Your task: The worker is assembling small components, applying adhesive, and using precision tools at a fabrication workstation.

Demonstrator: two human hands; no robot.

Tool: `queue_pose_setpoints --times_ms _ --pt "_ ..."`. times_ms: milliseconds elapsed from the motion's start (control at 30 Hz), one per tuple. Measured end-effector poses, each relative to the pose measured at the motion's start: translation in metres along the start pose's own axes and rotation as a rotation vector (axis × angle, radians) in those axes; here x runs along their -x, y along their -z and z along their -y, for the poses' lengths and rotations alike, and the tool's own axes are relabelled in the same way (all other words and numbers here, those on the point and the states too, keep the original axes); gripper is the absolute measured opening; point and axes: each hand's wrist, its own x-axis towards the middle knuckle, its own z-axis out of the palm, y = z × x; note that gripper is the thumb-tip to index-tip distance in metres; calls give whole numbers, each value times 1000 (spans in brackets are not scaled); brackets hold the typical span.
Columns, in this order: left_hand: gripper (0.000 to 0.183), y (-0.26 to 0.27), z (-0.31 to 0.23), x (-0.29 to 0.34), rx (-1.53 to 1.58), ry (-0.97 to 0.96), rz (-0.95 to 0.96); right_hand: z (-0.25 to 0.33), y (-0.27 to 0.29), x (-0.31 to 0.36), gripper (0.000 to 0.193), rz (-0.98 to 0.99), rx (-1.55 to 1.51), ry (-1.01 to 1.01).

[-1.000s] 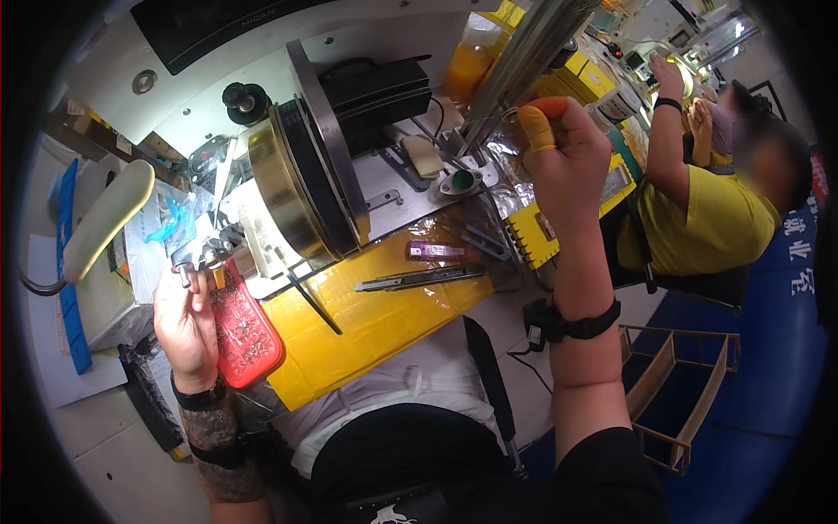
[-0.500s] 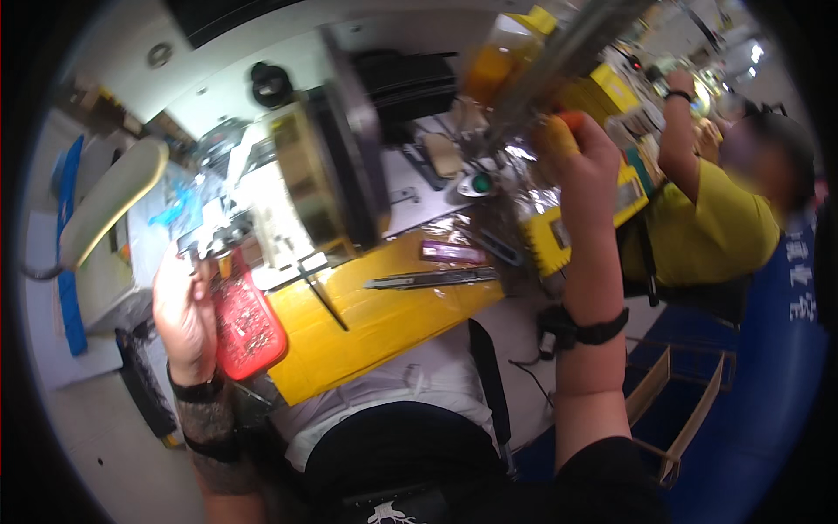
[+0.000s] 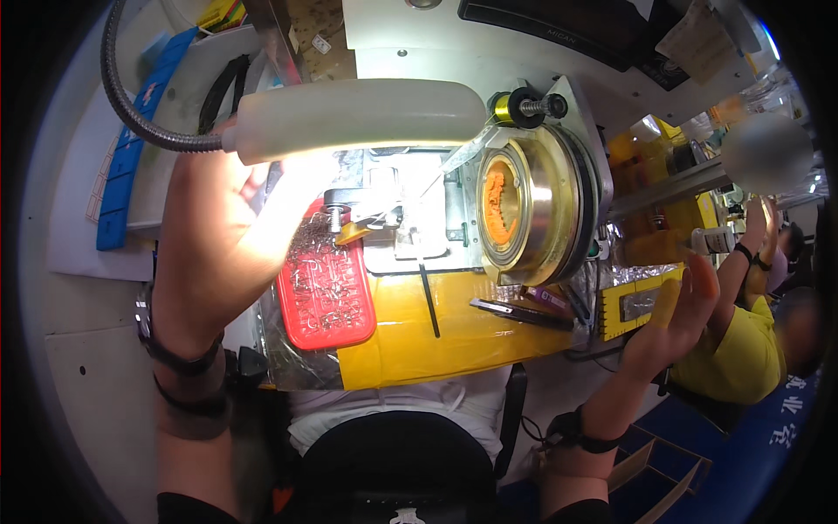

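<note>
My left hand (image 3: 209,231) is raised beside the flexible lamp's pale head (image 3: 358,118), with its fingers lost behind the lamp and in the glare. Below it, a red tray (image 3: 325,301) holds many small metal hook-like pieces. Over the tray's far edge juts a small metal clamp with a spring (image 3: 335,218). To its right is a bench machine with a round metal drum (image 3: 532,210), orange inside. Out at the right, my right hand (image 3: 672,327) has its fingers stretched up and apart, with yellow and orange coverings on fingertips. It appears to hold nothing.
Yellow sheeting (image 3: 419,345) covers the bench front, where a thin black rod (image 3: 429,297) and a box cutter (image 3: 519,313) lie. A spool of yellow thread (image 3: 502,109) is mounted above the drum. A person in a yellow shirt (image 3: 738,358) sits at the right.
The lamp has come from the left to over the machine, and my left hand has risen next to it. My right hand has moved down and right, away from the clear packaging. The view has shifted.
</note>
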Motion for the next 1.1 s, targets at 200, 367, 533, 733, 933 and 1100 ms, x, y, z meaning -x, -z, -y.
queue_pose_setpoints --times_ms 200,367,533,733,933,1100 --pt "15 -39 17 -60 59 -554 -14 71 -41 8 24 73 -107 178" --pt "20 -54 33 -75 155 -364 190 81 -58 17 16 284 -153 170" --pt "24 -52 35 -78 135 -216 328 80 -63 19 14 273 -231 122" --pt "19 -57 44 -66 298 -404 130 77 -64 21 14 274 -246 102" --pt "18 -56 21 -74 461 -278 264 72 -66 21 15 284 -246 88" --pt "17 -53 1 -80 470 -211 302 72 -68 19 14 261 -294 74"
